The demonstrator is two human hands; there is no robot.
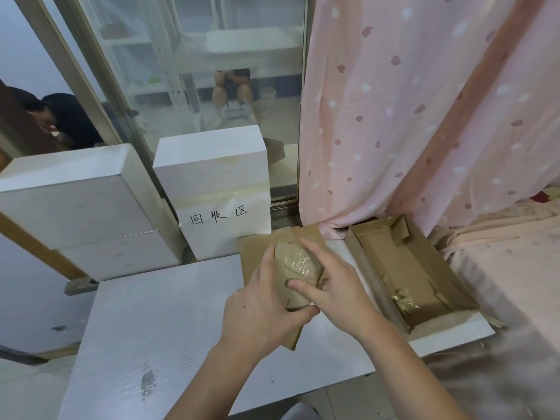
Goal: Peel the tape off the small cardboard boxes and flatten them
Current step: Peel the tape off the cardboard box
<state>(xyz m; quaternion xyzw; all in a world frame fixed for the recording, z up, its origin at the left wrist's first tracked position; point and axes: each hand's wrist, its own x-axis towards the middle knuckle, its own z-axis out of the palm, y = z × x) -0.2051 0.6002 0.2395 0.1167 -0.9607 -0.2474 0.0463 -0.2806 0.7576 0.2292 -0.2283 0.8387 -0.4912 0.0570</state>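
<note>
Head view, over a white tabletop. Left hand and right hand both wrapped round a small cardboard box, held just above a flattened piece of cardboard at the far middle of the table. Left hand curled round the near-left side, thumb under the near end; right hand over the right side, thumb pressed flat on the top face, fingers reaching round the far edge. Box surface largely covered in glossy clear tape, wrinkled and reflective; corners look rounded and crushed.

To the right, an open cardboard tray holding a crumpled wad of tape. Behind, a white box with a handwritten label, further white boxes to the left, a pink patterned curtain on the right.

Handling, as judged: light, easily carried in one hand; thin board, soft and already deformed, likely to buckle under a hard squeeze. Tape film slick under the fingers, so grip best taken on bare cardboard edges or across the ends. Best point of attack for peeling probably a lifted or wrinkled tape edge near a corner, picked up by a fingernail while the other hand steadies the body. No loose tape end clearly visible.
</note>
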